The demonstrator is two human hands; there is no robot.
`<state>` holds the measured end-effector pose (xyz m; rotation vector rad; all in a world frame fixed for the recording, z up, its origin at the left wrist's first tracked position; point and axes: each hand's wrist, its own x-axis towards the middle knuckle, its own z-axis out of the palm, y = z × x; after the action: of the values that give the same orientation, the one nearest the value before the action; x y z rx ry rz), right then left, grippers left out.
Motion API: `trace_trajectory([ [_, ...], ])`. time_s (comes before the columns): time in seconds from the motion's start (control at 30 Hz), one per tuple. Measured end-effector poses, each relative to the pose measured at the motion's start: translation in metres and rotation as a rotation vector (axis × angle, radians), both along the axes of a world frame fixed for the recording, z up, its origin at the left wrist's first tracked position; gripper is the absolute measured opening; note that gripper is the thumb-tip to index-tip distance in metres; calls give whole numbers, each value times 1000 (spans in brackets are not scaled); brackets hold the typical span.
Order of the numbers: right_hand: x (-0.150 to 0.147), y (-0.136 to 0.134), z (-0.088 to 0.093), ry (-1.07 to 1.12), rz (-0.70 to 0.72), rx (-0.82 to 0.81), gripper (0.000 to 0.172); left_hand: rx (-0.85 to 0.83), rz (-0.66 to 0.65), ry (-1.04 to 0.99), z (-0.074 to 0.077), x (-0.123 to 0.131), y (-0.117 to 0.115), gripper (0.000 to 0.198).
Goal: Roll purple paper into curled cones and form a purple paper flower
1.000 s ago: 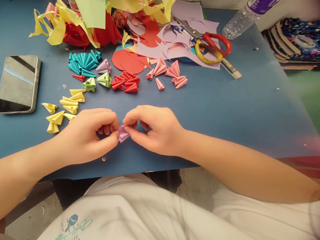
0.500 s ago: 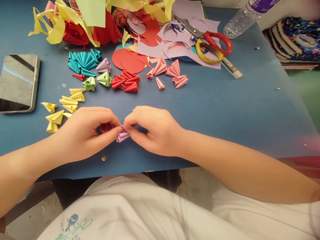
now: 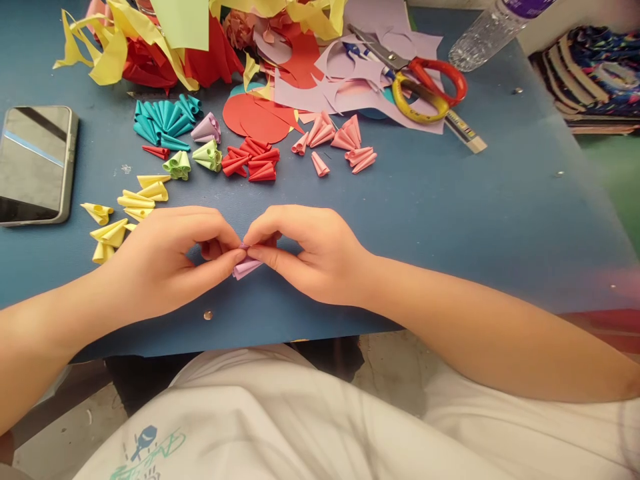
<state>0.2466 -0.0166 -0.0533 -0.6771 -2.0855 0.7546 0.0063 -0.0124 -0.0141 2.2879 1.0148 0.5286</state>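
Observation:
My left hand and my right hand meet over the near part of the blue table. Both pinch a small lilac paper piece, rolled or folded between thumbs and forefingers; most of it is hidden by the fingertips. Finished paper cones lie beyond the hands: yellow cones at the left, teal cones, pale green cones, red cones, pink cones and one lilac cone.
A phone lies at the left edge. Paper scraps are heaped at the back, with red circles, lilac offcuts, scissors, a glue stick and a plastic bottle.
Both hands have shifted slightly away from me while working the lilac piece; its visible end now points down-left and looks flatter.

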Motion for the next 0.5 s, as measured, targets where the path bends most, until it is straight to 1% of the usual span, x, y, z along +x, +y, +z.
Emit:
trace_trajectory([
  [0.2,-1,1,-3,30,-1,-13,7,16,-13,-22,-1,-1,0,19],
  [0.37,-2,2,-5,50,-24,61,10,69,-40,-81,-3,-1,0,16],
  [0.5,-3,1,-4,38,-20,26,11,112,-62,-60,-3,2,-1,12],
])
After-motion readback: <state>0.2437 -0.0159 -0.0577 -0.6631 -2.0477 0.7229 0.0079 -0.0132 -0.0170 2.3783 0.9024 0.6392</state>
